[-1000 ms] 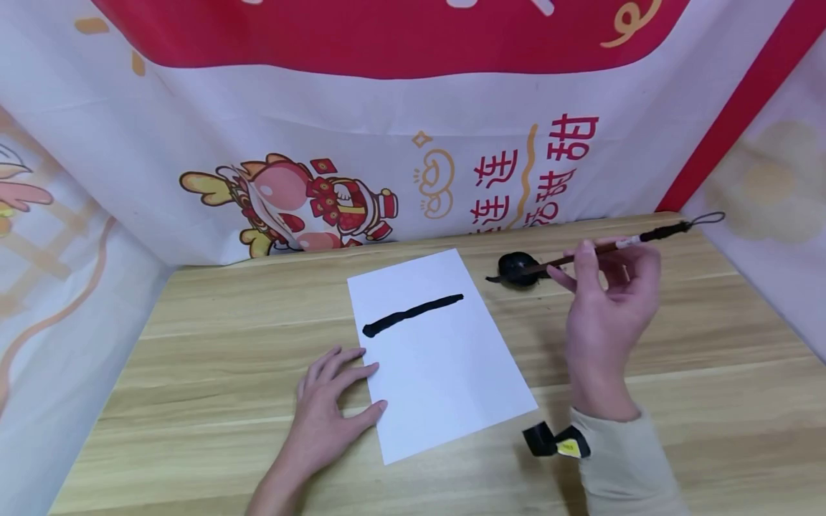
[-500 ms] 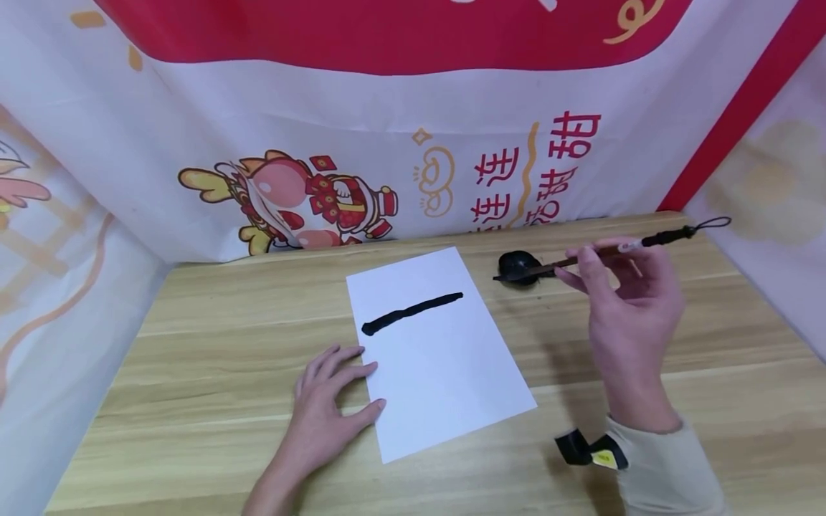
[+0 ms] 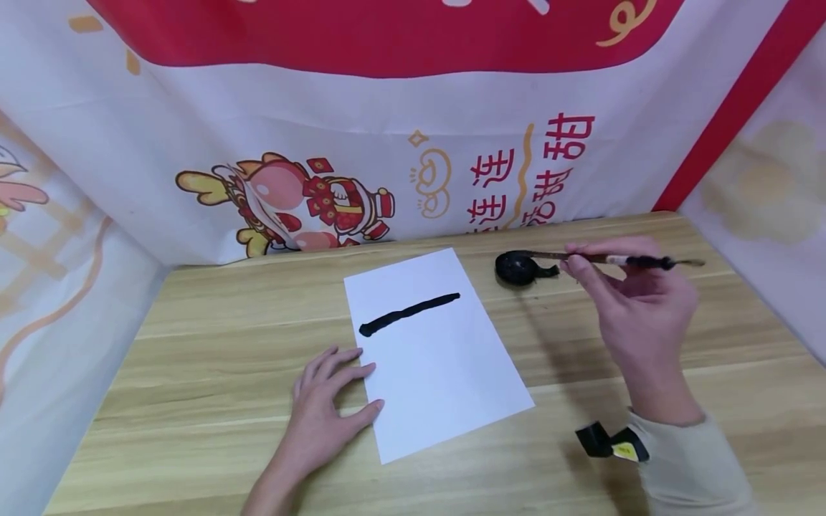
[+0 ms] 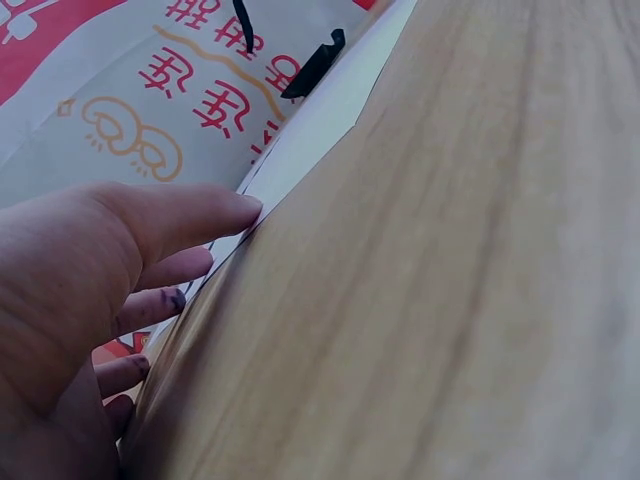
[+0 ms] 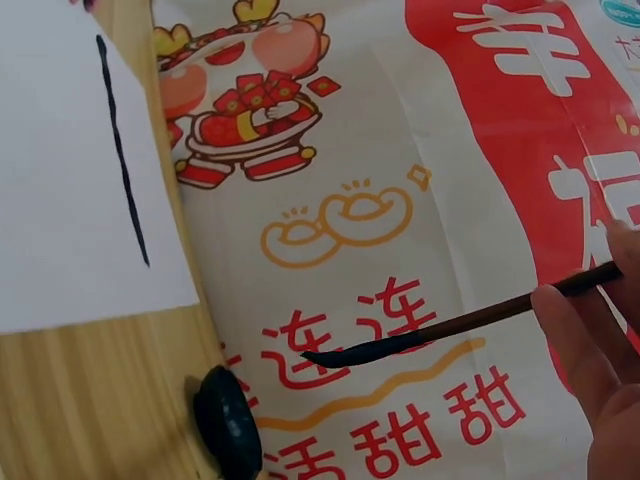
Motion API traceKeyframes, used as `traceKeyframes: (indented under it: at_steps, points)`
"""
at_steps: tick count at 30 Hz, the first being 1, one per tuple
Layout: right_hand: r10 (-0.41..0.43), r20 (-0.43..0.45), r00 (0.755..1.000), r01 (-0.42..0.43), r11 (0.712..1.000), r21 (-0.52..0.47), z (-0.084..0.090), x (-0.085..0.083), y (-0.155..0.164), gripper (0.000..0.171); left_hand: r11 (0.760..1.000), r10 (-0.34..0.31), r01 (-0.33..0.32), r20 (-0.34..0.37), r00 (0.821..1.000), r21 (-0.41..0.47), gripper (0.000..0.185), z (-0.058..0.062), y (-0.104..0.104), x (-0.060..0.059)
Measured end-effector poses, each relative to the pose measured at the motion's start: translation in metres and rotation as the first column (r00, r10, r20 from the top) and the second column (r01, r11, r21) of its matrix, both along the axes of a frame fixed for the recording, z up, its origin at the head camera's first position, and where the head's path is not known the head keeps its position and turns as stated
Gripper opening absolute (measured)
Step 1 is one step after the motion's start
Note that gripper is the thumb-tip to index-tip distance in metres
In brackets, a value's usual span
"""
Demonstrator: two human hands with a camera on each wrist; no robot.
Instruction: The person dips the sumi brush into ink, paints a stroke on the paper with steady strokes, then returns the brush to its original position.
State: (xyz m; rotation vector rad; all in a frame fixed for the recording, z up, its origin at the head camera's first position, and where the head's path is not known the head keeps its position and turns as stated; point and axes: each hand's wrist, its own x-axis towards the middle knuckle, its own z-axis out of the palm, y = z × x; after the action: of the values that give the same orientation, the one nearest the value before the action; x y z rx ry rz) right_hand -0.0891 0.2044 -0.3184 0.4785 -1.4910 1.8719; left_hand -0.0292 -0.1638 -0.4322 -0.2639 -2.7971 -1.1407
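On the worktop [image 3: 193, 344]: a white sheet [image 3: 445, 373] bearing one black stroke [image 3: 409, 314], with a black ink dish [image 3: 516, 268] near its far right corner.
Right hand [image 3: 639, 308]: pinches a brush [image 3: 600, 259], held level, its wet tip [image 5: 355, 350] over the dish.
Left hand [image 3: 325, 408]: fingers flat, pressing the sheet's left edge.
Risk: the loaded tip could drip on wood or paper if carried across too full.
Risk: a lighter press could let the sheet slide and smear the stroke.

Head view high over sheet [image 3: 432, 358]; wrist views close, sharing it
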Motion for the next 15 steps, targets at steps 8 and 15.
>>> traceKeyframes:
  at_steps: [8,15]
  points:
    - [-0.028,0.127,0.992,0.007,0.987,0.161,-0.016,0.004,0.012,0.016,1.0,0.0,0.0,0.011,1.0,-0.003,0.05,0.0,-0.002,0.0]
    - [0.006,0.238,0.971,-0.058,0.975,0.214,-0.028,0.011,0.021,0.015,1.0,-0.004,0.004,0.005,1.0,-0.005,0.051,0.0,-0.001,0.0]
